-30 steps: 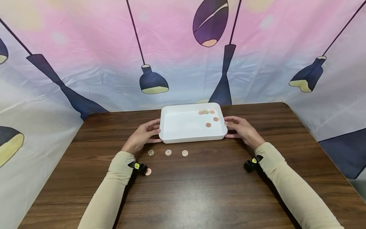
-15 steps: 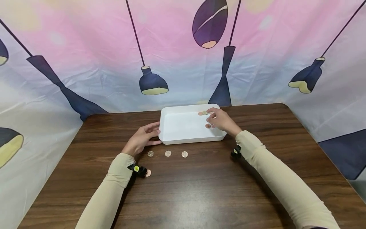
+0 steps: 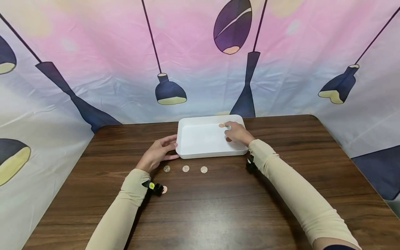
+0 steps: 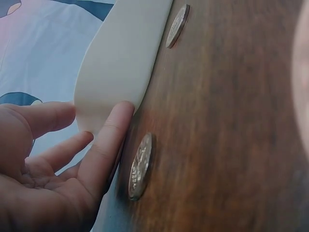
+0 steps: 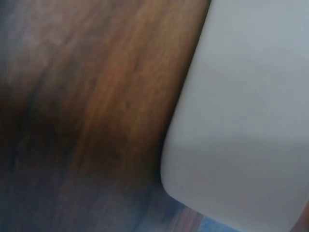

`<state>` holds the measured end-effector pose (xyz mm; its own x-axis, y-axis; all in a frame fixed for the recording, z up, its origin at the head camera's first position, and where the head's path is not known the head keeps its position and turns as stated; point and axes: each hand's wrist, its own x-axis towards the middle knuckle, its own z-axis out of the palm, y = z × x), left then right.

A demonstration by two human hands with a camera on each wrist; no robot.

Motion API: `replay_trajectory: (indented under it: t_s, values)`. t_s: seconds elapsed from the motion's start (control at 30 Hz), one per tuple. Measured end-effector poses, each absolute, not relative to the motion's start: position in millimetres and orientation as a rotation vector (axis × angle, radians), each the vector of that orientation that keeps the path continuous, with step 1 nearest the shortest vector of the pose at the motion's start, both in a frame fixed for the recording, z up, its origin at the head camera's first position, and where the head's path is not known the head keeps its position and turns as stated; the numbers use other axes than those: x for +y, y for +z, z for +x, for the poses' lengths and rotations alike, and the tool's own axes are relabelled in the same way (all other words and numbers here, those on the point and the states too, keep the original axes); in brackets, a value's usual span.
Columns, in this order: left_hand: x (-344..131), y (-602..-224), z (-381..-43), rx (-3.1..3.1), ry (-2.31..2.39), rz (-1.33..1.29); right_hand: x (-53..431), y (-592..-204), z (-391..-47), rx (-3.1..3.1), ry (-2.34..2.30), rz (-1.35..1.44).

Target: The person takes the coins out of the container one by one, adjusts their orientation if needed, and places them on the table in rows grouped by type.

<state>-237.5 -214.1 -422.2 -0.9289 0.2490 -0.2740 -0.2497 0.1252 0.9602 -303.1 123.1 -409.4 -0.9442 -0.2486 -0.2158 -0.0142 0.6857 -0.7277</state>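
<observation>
A white rectangular tray point(image 3: 200, 139) lies near the table's far edge. My left hand point(image 3: 156, 151) touches its left end with fairly straight, spread fingers; in the left wrist view the fingertips point(image 4: 124, 108) meet the tray's corner point(image 4: 113, 63). My right hand point(image 3: 238, 133) reaches over the tray's right side, fingers bent down at the coins inside. One copper coin point(image 3: 221, 125) shows just left of its fingertips, and a paler coin edge point(image 3: 227, 126) peeks out under the index finger. I cannot tell if that coin is pinched. Other coins there are hidden by the hand.
In front of the tray, three coins lie in a row: left coin point(image 3: 167, 168), middle coin point(image 3: 185, 168), right coin point(image 3: 204, 169). Another coin point(image 3: 165, 189) is partly behind the left wrist camera point(image 3: 157, 189). A patterned cloth point(image 3: 200, 86) hangs behind the wooden table point(image 3: 200, 208).
My right hand has left the tray's right end and moved left over the rim to the coins inside, covering several of them. My left hand has stayed at the tray's left end.
</observation>
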Motion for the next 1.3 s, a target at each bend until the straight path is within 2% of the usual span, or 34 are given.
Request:
replay_trajectory:
  t_s: [0.87, 1.2, 1.3]
  values:
    - [-212, -420, -242, 2.015, 1.853, 0.014, 122, -400, -290, 2.497, -1.062, -0.411]
    - [-214, -420, -240, 2.016, 1.848, -0.008, 105, -397, -278, 2.483, -0.962, -0.456]
    - [-215, -421, -240, 2.013, 1.85, 0.0, 103, -398, -276, 2.516, -1.054, -0.44]
